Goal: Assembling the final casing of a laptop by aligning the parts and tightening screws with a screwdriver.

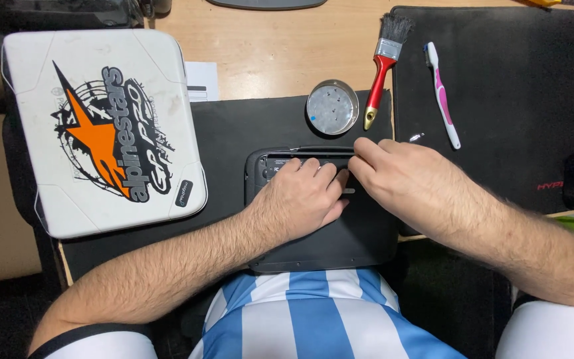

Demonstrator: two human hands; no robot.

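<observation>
A black, flat electronic device (360, 239), like the underside of a small laptop, lies on a dark mat at the desk's front edge. My left hand (300, 199) rests on its upper middle with the fingers pressing near the open slot along its top edge. My right hand (400, 176) comes in from the right, its fingertips touching the same top strip beside the left fingers. What lies under the fingertips is hidden.
A white hard case with an orange star graphic (101, 126) sits at left. A small round metal tin (332, 107), a red-handled paintbrush (381, 70) and a pink-and-white toothbrush (441, 93) lie behind the device. A black mouse pad (513, 100) covers the right.
</observation>
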